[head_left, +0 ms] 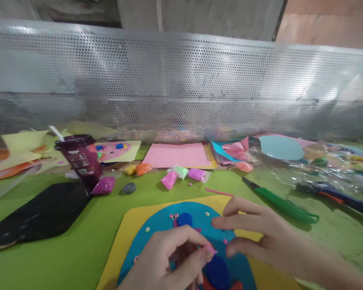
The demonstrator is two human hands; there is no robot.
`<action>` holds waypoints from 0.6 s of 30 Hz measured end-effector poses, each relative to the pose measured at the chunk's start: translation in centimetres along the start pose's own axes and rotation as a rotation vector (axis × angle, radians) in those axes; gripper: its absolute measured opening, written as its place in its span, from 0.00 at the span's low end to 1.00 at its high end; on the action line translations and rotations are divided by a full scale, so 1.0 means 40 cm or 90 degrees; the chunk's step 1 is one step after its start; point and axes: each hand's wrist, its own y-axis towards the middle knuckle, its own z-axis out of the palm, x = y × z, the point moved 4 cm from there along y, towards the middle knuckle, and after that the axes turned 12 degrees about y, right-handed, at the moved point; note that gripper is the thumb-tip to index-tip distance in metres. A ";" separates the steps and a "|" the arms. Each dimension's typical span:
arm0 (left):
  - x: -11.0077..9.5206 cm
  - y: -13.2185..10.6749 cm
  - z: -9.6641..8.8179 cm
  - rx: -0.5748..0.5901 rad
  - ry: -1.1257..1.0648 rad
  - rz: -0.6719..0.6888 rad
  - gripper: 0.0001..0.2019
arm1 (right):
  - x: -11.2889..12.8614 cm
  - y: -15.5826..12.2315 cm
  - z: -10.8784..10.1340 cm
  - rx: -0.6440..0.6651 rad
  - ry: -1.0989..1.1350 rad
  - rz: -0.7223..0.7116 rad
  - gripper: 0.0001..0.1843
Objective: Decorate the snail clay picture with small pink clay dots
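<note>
My left hand [172,257] pinches a small piece of pink modelling clay [211,252] between thumb and forefinger. It is over a blue paper shape [163,213] lying on a yellow sheet [124,229]. To its right, my right hand [251,231] hovers with thumb and fingers apart, nothing visible between them. A tiny pink clay bit [225,241] shows near its thumb. On the blue paper are a clay snail with a dark blue shell [185,219] and pink-rimmed eyes, and a larger dark blue clay oval [218,272]. My left hand hides part of the design.
A dark purple cup [81,161] with a white straw stands left, beside a black flat item [39,213]. Bagged clay, including a purple pack [199,175], lies ahead near pink paper [175,155]. A green-handled knife [281,203] lies right. A perforated metal panel [181,84] stands behind.
</note>
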 end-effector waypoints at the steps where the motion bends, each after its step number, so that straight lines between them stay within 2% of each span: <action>1: 0.002 0.001 0.001 0.016 -0.031 -0.013 0.14 | 0.015 -0.001 0.005 -0.020 -0.010 -0.035 0.12; 4: 0.009 0.004 0.004 0.036 -0.083 -0.019 0.15 | 0.050 -0.003 0.020 -0.067 -0.055 -0.102 0.10; 9: 0.022 0.009 0.011 0.042 -0.141 0.007 0.18 | 0.072 -0.003 0.032 -0.076 -0.068 -0.142 0.13; 15: 0.021 0.014 0.013 0.071 -0.190 0.032 0.19 | 0.081 -0.004 0.039 -0.111 -0.101 -0.177 0.10; 18: 0.023 0.012 0.015 0.081 -0.184 0.034 0.19 | 0.085 -0.007 0.044 -0.113 -0.116 -0.165 0.10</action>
